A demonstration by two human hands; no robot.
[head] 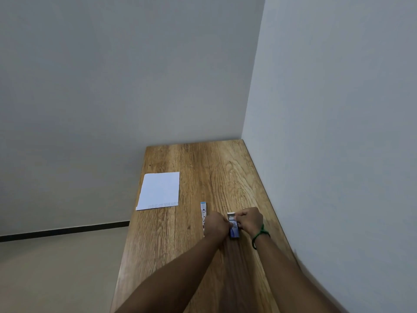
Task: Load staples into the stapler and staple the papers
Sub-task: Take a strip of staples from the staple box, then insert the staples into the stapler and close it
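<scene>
One stack of papers [159, 190] lies far left on the table [214, 168]. One slim blue-and-white stapler [203, 213], as I read it, runs lengthwise just beside the left hand [216, 224]. One staple box [234, 232] sits between both hands, its long axis pointing away. The left fingers grip its side and the right hand [249, 220] pinches its open far end.

Both bare forearms are being stretched forward, converging. The left hand [217, 223] and right hand [250, 219] are being held close together, fingers curled, with a small blue-and-white cardboard box [234, 231] being pinched between them. A green cord [261, 232] is being worn on the right wrist.
</scene>
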